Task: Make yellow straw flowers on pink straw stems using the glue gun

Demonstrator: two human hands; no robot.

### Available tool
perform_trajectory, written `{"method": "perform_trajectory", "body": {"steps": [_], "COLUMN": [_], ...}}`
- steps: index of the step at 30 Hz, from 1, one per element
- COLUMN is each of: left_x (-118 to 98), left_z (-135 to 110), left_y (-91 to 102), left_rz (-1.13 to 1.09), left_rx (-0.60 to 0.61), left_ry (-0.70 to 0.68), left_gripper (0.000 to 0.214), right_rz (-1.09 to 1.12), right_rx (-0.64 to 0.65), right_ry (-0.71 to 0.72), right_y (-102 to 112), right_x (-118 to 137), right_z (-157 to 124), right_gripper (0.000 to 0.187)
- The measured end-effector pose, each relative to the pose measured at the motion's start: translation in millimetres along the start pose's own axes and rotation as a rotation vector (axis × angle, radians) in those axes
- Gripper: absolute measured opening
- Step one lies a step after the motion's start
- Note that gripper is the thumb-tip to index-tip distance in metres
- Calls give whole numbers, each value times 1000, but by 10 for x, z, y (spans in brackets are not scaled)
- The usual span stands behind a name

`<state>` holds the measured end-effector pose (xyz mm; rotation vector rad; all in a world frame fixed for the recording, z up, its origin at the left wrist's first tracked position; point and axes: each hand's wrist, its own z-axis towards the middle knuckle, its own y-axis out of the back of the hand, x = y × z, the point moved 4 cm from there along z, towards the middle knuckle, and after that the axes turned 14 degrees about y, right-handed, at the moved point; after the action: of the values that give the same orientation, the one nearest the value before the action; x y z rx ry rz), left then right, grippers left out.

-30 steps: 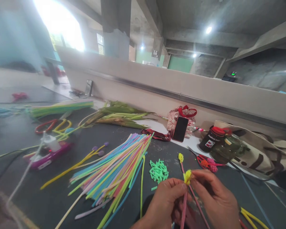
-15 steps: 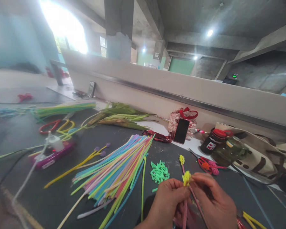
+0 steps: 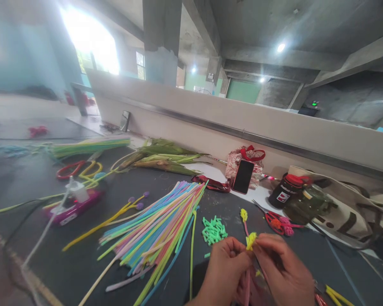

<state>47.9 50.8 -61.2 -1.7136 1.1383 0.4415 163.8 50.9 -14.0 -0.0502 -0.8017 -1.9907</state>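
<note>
My left hand [image 3: 226, 270] pinches a small yellow flower head [image 3: 250, 240] of bunched, fuzzy-looking pieces, just below its top. The fingers of my right hand [image 3: 284, 270] are closed on the flower's right side. Pink stems [image 3: 247, 287] run down between my palms, partly hidden by the hands. Just beyond my fingers, a second yellow flower [image 3: 243, 215] on a pink stem lies on the dark table. Left of it sits a pile of short green cut pieces [image 3: 214, 230]. A large bundle of pastel stems [image 3: 156, 238], like pipe cleaners, spreads left of my hands.
Red-handled scissors [image 3: 272, 222] lie beside a pink flower [image 3: 286, 226]. At the back stand a phone [image 3: 243, 176], a black bottle [image 3: 284, 192] and a canvas bag [image 3: 347, 208]. Corn husks [image 3: 166, 157] and a purple power strip [image 3: 73, 208] are to the left.
The view has shifted slightly. Both hands stay at the yellow flower, with the right fingers moved slightly down. A small yellow bit now shows below, between the hands.
</note>
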Motion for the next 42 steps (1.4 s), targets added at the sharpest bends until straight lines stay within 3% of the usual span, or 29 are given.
{"method": "perform_trajectory", "body": {"steps": [9,12,15,18,30,33,38,42], "left_x": [-37,-41,-48,-57,-9,16,50,68], "left_z": [-12,-32,-44,-45,82,100,110,86], "left_y": [9,38,51,50,67,60,48,30], "left_rz": [9,6,11,13,-110,-203,-328,-227], "left_rx": [-9,-22,-19,-2,84,148,218,297], "left_ry": [-10,-13,-27,-55,8,27,62,106], "left_gripper": [21,14,12,12,29,28,28,34], "right_rz": [14,47,172,324,893,1039,1124,1183], "right_rx": [-18,-147,-242,-192,-89,-87,-37,-103], "right_ry": [112,-31,-303,-509,-882,-927,-860,-857], "right_y": [21,79,108,60,-286,-338,-396,-418], "right_x": [30,-53,-185,-224,-137,-108,-42,-35], "right_z": [-4,-47,-123,-171,-236,-234,-222,-237], "right_gripper": [13,11,12,21,27,26,19,18]}}
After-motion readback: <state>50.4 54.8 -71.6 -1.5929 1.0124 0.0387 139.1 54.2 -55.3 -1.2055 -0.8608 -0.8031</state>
